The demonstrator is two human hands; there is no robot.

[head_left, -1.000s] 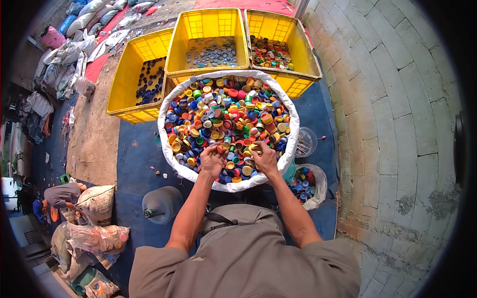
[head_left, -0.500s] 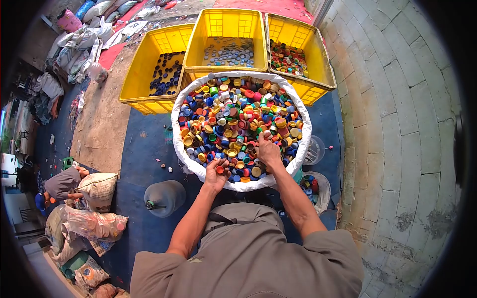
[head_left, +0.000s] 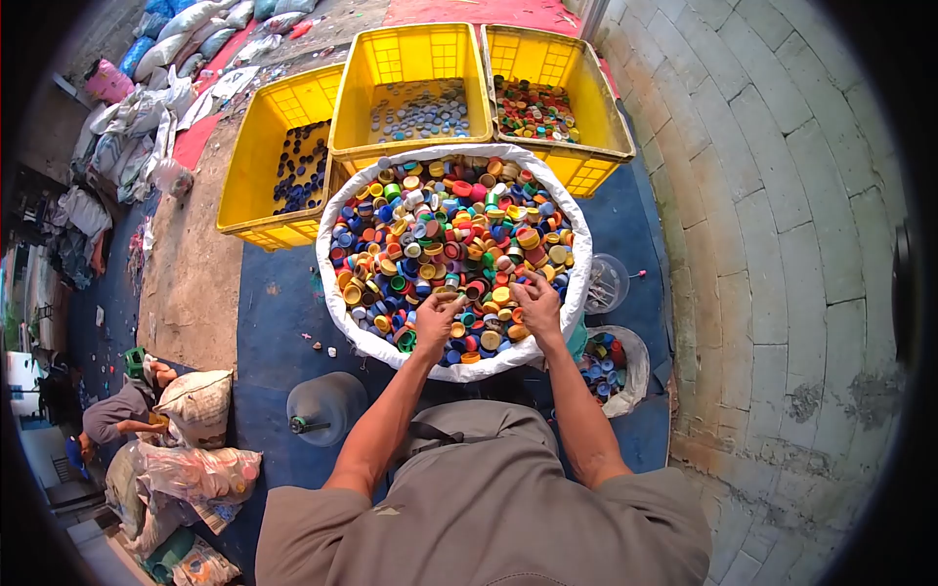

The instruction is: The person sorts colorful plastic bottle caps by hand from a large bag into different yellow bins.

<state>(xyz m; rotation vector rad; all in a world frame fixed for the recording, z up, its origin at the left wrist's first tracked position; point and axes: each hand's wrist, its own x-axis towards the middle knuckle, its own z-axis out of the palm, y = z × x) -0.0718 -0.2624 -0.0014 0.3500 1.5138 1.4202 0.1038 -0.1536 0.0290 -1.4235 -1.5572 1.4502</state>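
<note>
A round white sack [head_left: 328, 293] with a rolled rim is full of mixed plastic bottle caps [head_left: 445, 249] in many colours. Over the near part of the pile, my left hand [head_left: 436, 320] is closed in a pinch, with a small pale cap seeming to show at its fingertips. To its right, my right hand [head_left: 539, 305] has its fingers curled together just above the caps; what lies in them is hidden. The two hands face each other, a short gap apart.
Behind the sack stand three yellow crates: dark blue caps in the left crate [head_left: 234, 200], pale blue ones in the middle crate [head_left: 410, 44], red and mixed ones in the right crate [head_left: 611, 117]. Nearby are a large plastic jug [head_left: 332, 405], a smaller sack [head_left: 633, 376] and a wall [head_left: 762, 244]. A person [head_left: 115, 415] bends at left.
My left hand has moved up and right over the pile; the red cap in it no longer shows. My right hand has drawn back towards me. The view has shifted slightly.
</note>
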